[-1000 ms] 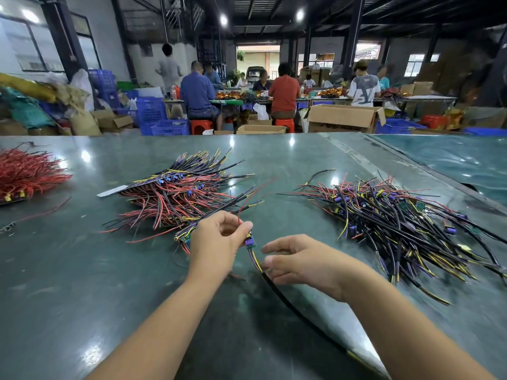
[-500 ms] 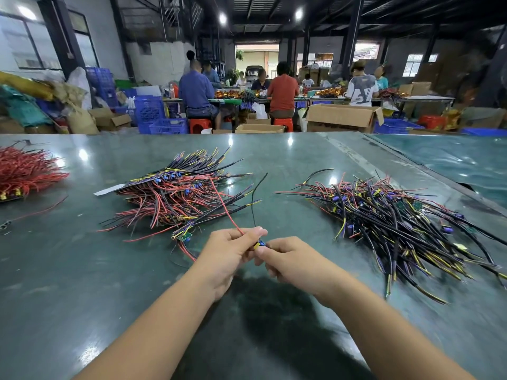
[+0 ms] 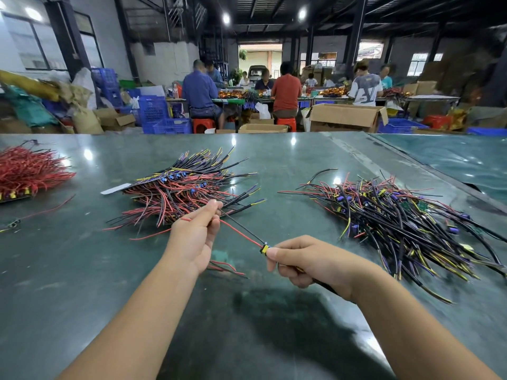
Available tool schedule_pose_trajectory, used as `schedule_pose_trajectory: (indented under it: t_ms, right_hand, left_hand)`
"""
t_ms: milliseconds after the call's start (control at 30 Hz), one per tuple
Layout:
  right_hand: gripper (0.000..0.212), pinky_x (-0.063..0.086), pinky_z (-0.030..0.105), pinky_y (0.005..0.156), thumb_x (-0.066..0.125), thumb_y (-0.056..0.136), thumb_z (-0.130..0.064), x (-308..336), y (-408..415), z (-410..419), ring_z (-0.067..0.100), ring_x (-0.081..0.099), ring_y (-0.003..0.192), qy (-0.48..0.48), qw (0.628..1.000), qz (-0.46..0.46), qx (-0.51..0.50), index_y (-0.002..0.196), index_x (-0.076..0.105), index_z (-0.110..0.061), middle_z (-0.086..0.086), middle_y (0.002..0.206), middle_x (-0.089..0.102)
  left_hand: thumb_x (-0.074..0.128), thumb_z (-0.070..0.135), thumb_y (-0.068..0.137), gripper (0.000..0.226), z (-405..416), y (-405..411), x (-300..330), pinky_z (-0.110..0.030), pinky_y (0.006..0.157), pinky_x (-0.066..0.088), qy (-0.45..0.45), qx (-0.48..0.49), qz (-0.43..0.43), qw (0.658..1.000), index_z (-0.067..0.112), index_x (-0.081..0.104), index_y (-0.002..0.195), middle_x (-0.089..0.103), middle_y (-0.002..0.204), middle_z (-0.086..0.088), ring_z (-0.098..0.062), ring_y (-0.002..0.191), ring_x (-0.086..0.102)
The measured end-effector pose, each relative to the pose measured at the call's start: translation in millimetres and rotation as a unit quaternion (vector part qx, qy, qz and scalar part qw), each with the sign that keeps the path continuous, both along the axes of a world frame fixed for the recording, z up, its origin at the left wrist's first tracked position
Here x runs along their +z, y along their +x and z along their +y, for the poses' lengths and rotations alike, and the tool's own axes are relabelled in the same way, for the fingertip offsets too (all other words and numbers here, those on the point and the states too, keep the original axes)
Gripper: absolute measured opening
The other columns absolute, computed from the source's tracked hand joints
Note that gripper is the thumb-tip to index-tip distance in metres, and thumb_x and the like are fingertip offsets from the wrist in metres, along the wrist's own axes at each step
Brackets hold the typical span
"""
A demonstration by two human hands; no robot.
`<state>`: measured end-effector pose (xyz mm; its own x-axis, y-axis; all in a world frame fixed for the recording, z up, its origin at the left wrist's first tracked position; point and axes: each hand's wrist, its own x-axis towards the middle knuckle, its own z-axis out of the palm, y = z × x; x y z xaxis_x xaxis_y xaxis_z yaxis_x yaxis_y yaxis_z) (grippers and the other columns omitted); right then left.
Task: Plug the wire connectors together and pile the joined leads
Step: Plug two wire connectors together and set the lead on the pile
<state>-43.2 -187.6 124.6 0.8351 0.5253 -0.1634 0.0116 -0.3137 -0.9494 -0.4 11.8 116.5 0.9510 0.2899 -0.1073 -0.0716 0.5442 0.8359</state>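
Hands are working over the green tabletop (image 3: 82,270), and between them a joined lead (image 3: 241,233) is stretching taut. The right hand (image 3: 310,260) is curling round the black cable end, thumb and forefinger pinching just behind the yellow-and-black connector (image 3: 264,248), which is poking out past the fingertips. The left hand (image 3: 196,237) is pinching the red and black wires of the same lead near their far ends, fingers closed on them, wrist lifted a little off the table.

Judging by the single connector block showing with wires running out of both sides, the plugging seems done for this pair, though whether it is fully seated is not showing.

What the next move is turning on: the lead's long axis is running diagonally, from the right hand low and near the body up and away toward the left hand. The pile of joined leads (image 3: 181,187) is lying just beyond the left hand, up and slightly to the left of it, its wires fanning roughly along that same diagonal. So the left hand is the nearer one to the pile, and the right is trailing with the heavy end. The pile of unjoined cables (image 3: 397,215) is sitting to the right, beyond the right hand. Loose red wires (image 3: 227,268) are lying on the table under the left wrist.
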Motion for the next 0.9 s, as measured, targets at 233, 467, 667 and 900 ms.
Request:
schedule_pose_trajectory:
  t_ms: [233, 467, 667, 900]
  right_hand:
    - [0.030, 0.022, 0.018, 0.045, 0.051, 0.096, -0.031, 0.5, 0.4, -3.6, 0.011, 0.023, 0.046, 0.013, 1.000, 0.014, 0.019, 0.075, 0.063, -0.012, -0.002, 0.056, 0.033]
    - [0.031, 0.023, 0.016, 0.045, 0.050, 0.097, -0.028, 1.8, -1.6, -1.5, 0.011, 0.024, 0.047, 0.056, 0.997, -0.025, -0.039, 0.075, 0.064, -0.011, -0.002, 0.056, 0.034]
    - [0.032, 0.026, 0.016, 0.046, 0.050, 0.098, -0.026, -1.1, -0.8, 3.0, 0.010, 0.031, 0.046, 0.039, 0.994, -0.072, -0.067, 0.078, 0.063, -0.004, 0.001, 0.058, 0.043]
    - [0.020, 0.038, 0.015, 0.045, 0.051, 0.097, -0.021, -3.7, 5.5, -4.1, 0.008, 0.043, 0.042, -0.023, 0.992, -0.051, -0.110, 0.097, 0.064, -0.006, -0.003, 0.060, 0.062]
  left_hand:
    - [0.060, 0.010, 0.090, 0.012, 11.6, 6.7, 0.0, -0.006, 0.045, 0.045, -0.072, 0.024, 0.020, 0.997, 0.005, 0.065, 0.081, 0.062, 0.068, 0.002, 0.001, 0.045, 0.054]
    - [0.064, 0.059, 0.061, 0.072, -6.5, -9.2, 0.7, -0.032, 0.083, 0.054, -0.166, -0.154, -0.009, 0.974, 0.005, 0.057, 0.109, 0.065, 0.095, -0.006, -0.016, 0.086, 0.065]
    - [0.068, 0.025, 0.070, 0.027, -38.6, -27.1, -11.8, -0.022, 0.075, 0.056, 0.076, -0.296, -0.042, 0.951, 0.008, 0.074, 0.089, 0.067, 0.083, -0.007, -0.011, 0.073, 0.064]
    - [0.060, 0.010, 0.087, 0.010, -29.1, -17.0, -6.6, -0.016, 0.058, 0.055, 0.106, -0.141, -0.045, 0.983, 0.010, 0.069, 0.084, 0.069, 0.067, 0.002, -0.005, 0.056, 0.064]
